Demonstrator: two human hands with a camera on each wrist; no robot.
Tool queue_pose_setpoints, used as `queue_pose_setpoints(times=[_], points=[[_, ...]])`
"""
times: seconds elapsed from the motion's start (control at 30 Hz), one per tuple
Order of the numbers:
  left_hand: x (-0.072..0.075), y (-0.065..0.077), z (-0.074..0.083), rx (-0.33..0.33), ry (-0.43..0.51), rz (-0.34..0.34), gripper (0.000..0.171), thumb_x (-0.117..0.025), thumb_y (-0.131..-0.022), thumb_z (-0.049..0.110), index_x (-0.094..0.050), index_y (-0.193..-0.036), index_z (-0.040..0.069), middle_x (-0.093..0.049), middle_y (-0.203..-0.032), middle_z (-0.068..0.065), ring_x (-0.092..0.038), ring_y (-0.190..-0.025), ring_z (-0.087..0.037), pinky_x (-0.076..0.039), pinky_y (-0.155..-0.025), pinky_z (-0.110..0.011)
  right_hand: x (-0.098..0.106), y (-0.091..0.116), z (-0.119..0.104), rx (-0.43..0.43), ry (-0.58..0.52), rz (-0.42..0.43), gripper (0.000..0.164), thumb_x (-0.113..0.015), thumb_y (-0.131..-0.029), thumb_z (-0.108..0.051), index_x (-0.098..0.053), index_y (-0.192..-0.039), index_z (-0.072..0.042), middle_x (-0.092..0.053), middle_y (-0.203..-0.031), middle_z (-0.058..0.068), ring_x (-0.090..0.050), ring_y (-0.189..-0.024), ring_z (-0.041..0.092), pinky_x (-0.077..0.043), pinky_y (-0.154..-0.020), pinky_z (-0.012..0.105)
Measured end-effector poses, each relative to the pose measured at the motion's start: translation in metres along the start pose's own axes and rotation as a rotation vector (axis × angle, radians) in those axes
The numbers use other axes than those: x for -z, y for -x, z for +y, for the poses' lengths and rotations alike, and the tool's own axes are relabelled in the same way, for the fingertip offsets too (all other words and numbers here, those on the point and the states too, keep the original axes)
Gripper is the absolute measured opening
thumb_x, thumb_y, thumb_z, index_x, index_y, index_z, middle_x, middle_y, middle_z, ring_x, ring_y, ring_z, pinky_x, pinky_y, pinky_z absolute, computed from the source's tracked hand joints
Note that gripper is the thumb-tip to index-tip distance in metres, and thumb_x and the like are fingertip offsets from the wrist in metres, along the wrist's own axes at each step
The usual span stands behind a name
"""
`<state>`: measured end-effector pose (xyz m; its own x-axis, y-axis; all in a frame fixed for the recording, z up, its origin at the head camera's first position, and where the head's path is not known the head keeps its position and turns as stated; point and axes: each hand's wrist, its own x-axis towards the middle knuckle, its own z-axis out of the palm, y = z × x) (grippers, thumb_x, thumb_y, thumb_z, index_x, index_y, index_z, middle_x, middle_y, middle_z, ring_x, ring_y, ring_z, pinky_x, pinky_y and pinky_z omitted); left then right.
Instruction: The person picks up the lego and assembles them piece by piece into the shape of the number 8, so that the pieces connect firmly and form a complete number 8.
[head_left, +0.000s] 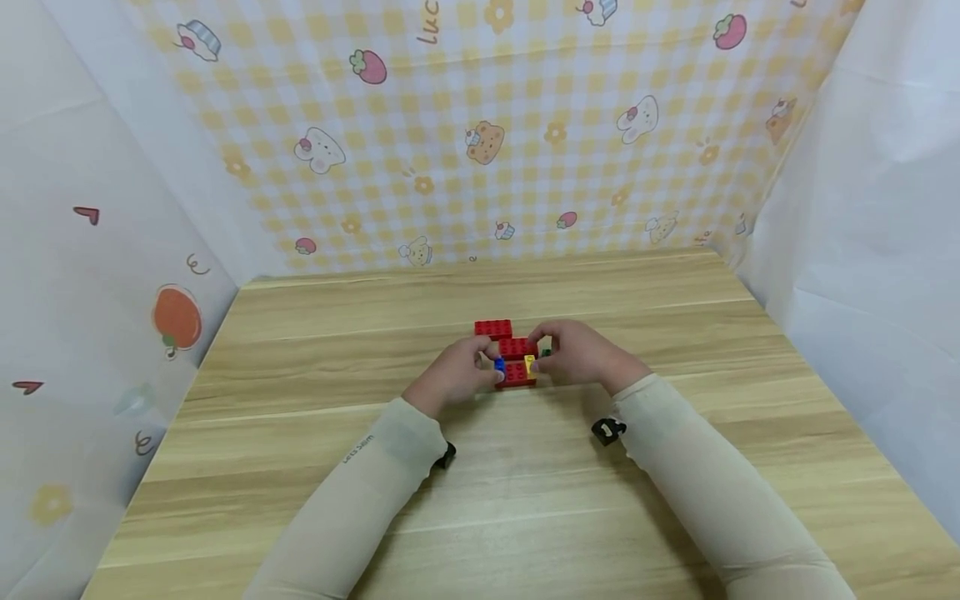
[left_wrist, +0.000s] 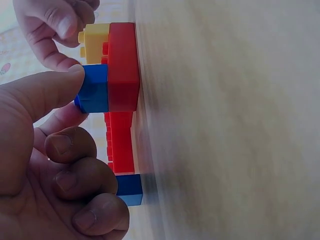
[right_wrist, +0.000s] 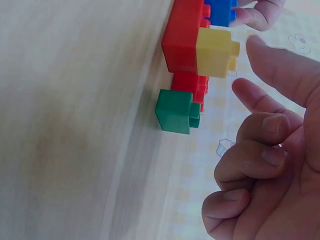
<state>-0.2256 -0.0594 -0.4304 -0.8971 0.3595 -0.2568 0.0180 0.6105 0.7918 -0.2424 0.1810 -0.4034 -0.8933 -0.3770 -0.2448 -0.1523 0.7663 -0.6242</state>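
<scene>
My left hand point(head_left: 455, 372) pinches a small blue brick point(left_wrist: 95, 89) between thumb and forefinger. That blue brick sits on one end of a red brick point(left_wrist: 124, 65) standing on the table. On the other end of the red brick is a yellow brick point(right_wrist: 214, 52). My right hand point(head_left: 573, 354) is beside the yellow brick, its thumb and forefinger apart from it and the other fingers loosely bent. A green brick point(right_wrist: 175, 111) stands on the table near the right hand. Past the left fingers, a second blue brick point(left_wrist: 130, 190) partly shows.
Behind the front red brick stand a middle red brick point(head_left: 515, 347) and a farther red brick point(head_left: 492, 328). They rest on a wooden table point(head_left: 300, 483). A checked cloth point(head_left: 420, 100) hangs at its back, with pale sheets at both sides.
</scene>
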Motion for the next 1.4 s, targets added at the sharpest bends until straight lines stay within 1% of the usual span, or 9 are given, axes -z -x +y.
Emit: queue_pose_setpoints(times=[0.13, 0.27, 0.4, 0.63, 0.97, 1.2, 1.3, 1.4], points=[[0.000, -0.001, -0.001, -0.008, -0.012, 0.005, 0.018, -0.075, -0.099, 0.024, -0.064, -0.112, 0.018, -0.054, -0.089, -0.007, -0.051, -0.070, -0.021, -0.045, -0.063, -0.033, 0.004, -0.003, 0.002, -0.023, -0.030, 0.043, 0.037, -0.077, -0.098, -0.025, -0.068, -0.133, -0.015, -0.054, -0.083, 0.008, -0.049, -0.071, 0.022, -0.042, -0.062, 0.033], [-0.001, -0.002, -0.002, -0.020, -0.025, 0.009, 0.019, -0.076, -0.099, 0.024, -0.065, -0.112, 0.017, -0.055, -0.088, -0.007, -0.051, -0.071, -0.021, -0.044, -0.063, -0.033, 0.007, -0.009, 0.005, -0.047, -0.025, 0.077, 0.038, -0.076, -0.098, -0.026, -0.068, -0.134, -0.014, -0.054, -0.086, 0.009, -0.049, -0.074, 0.024, -0.042, -0.064, 0.034], [-0.001, -0.002, -0.002, -0.025, -0.020, 0.009, 0.018, -0.076, -0.099, 0.024, -0.065, -0.110, 0.017, -0.054, -0.087, -0.007, -0.050, -0.071, -0.021, -0.043, -0.063, -0.033, 0.008, -0.014, 0.008, -0.067, -0.016, 0.088, 0.039, -0.076, -0.098, -0.026, -0.068, -0.135, -0.014, -0.056, -0.089, 0.009, -0.050, -0.077, 0.024, -0.043, -0.066, 0.035], [0.000, 0.000, 0.000, -0.020, -0.011, 0.007, 0.017, -0.075, -0.099, 0.023, -0.064, -0.111, 0.017, -0.053, -0.087, -0.006, -0.049, -0.071, -0.020, -0.043, -0.063, -0.033, 0.006, -0.023, 0.010, -0.086, 0.000, 0.073, 0.039, -0.076, -0.098, -0.028, -0.069, -0.135, -0.017, -0.059, -0.096, 0.010, -0.052, -0.084, 0.025, -0.044, -0.071, 0.036], [0.000, 0.000, -0.001, -0.008, 0.004, -0.002, 0.019, -0.075, -0.099, 0.024, -0.064, -0.113, 0.017, -0.053, -0.085, -0.006, -0.049, -0.069, -0.020, -0.043, -0.062, -0.033, 0.007, -0.029, 0.010, -0.106, -0.022, 0.043, 0.034, -0.076, -0.098, -0.025, -0.071, -0.131, -0.017, -0.060, -0.097, 0.010, -0.052, -0.083, 0.025, -0.046, -0.071, 0.035], [0.000, -0.001, -0.001, -0.003, 0.009, -0.001, 0.017, -0.075, -0.099, 0.024, -0.065, -0.112, 0.018, -0.054, -0.089, -0.007, -0.051, -0.072, -0.022, -0.044, -0.064, -0.034, 0.005, -0.032, 0.012, -0.098, -0.034, 0.008, 0.030, -0.076, -0.098, -0.024, -0.072, -0.127, -0.017, -0.058, -0.094, 0.008, -0.052, -0.081, 0.024, -0.047, -0.069, 0.034], [0.000, -0.001, -0.001, -0.009, 0.006, 0.001, 0.017, -0.075, -0.099, 0.023, -0.065, -0.111, 0.017, -0.054, -0.089, -0.008, -0.050, -0.072, -0.022, -0.044, -0.064, -0.033, 0.003, -0.033, 0.013, -0.099, -0.033, 0.003, 0.029, -0.076, -0.098, -0.024, -0.073, -0.126, -0.017, -0.057, -0.090, 0.007, -0.050, -0.080, 0.023, -0.045, -0.072, 0.036], [0.000, 0.000, -0.001, -0.012, 0.010, -0.002, 0.016, -0.075, -0.099, 0.022, -0.064, -0.111, 0.017, -0.053, -0.088, -0.007, -0.049, -0.071, -0.021, -0.043, -0.063, -0.033, 0.002, -0.035, 0.014, -0.091, -0.019, 0.003, 0.029, -0.075, -0.098, -0.022, -0.073, -0.126, -0.016, -0.062, -0.087, 0.005, -0.050, -0.081, 0.023, -0.045, -0.080, 0.037]])
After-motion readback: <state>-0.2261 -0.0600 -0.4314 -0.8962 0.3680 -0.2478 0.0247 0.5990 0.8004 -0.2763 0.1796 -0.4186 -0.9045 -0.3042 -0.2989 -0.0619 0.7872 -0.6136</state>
